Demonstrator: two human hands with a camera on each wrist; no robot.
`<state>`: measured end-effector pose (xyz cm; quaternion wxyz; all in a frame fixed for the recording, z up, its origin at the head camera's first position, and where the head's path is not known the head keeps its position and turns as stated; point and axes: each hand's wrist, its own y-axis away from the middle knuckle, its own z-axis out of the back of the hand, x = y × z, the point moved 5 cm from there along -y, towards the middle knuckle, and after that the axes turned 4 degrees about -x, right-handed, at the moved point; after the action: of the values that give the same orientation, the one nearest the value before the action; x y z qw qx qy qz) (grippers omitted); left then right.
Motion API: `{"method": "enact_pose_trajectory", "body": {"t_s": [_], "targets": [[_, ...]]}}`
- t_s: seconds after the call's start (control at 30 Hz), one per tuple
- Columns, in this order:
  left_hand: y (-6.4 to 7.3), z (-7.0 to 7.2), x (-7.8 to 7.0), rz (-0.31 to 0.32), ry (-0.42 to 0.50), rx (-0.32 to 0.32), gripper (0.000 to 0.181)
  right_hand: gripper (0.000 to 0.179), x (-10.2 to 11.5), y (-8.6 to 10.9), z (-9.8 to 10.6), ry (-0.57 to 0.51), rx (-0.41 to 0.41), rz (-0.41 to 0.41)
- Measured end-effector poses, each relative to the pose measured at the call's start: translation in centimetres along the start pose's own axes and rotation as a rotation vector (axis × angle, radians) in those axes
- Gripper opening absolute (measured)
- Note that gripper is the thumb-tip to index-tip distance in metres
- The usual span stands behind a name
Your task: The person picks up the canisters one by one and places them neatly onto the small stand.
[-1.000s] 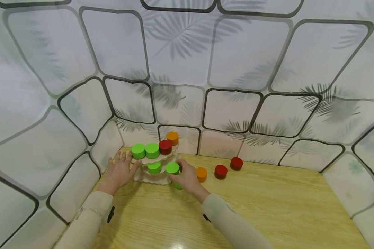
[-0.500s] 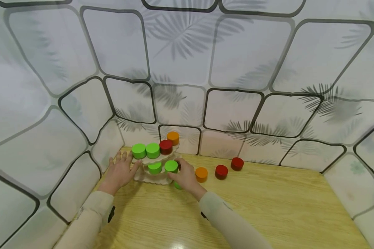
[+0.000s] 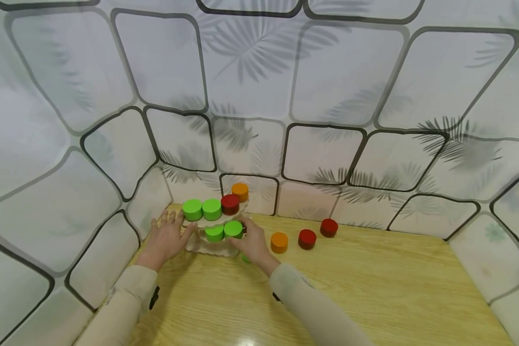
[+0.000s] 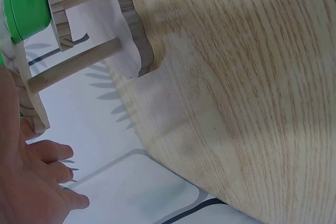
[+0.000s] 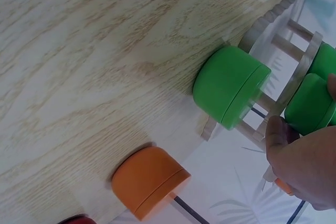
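A pale tiered stand (image 3: 207, 247) with scalloped edges and round posts stands on the table. My right hand (image 3: 256, 245) pinches a green round lidded tin (image 3: 233, 229) on the middle tier, beside another green tin (image 3: 214, 234). In the right wrist view, thumb and fingers lie against the held tin (image 5: 310, 104). My left hand (image 3: 164, 240) touches the top tier's left end, fingers spread; in the left wrist view its fingertips (image 4: 60, 171) stick out past the stand's edge. Two green tins (image 3: 202, 209), a red tin (image 3: 230, 204) and an orange tin (image 3: 240, 192) sit on top.
On the wooden table (image 3: 363, 288), a green tin (image 5: 231, 85) stands close to the stand, mostly hidden by my right hand in the head view. An orange tin (image 3: 279, 242) and two red tins (image 3: 307, 239) stand farther right. Patterned cloth walls (image 3: 251, 149) enclose the back and sides.
My right hand has slid the green tin leftward along the middle tier, up beside the other green tin. My left hand has stayed in place.
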<state>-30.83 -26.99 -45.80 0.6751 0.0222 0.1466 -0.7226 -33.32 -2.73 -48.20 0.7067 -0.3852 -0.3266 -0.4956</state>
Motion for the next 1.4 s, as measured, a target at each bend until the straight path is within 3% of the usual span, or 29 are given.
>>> {"method": "enact_pose_trajectory", "body": {"t_s": [0.67, 1.4], "targets": [[-0.3, -0.4, 0.5, 0.007, 0.01, 0.012, 0.084, 0.06, -0.2, -0.7, -0.8, -0.079, -0.077, -0.078], [-0.2, -0.3, 0.1, 0.013, 0.0, 0.001, 0.081, 0.053, -0.4, -1.3, -1.2, -0.055, -0.133, -0.118]]}}
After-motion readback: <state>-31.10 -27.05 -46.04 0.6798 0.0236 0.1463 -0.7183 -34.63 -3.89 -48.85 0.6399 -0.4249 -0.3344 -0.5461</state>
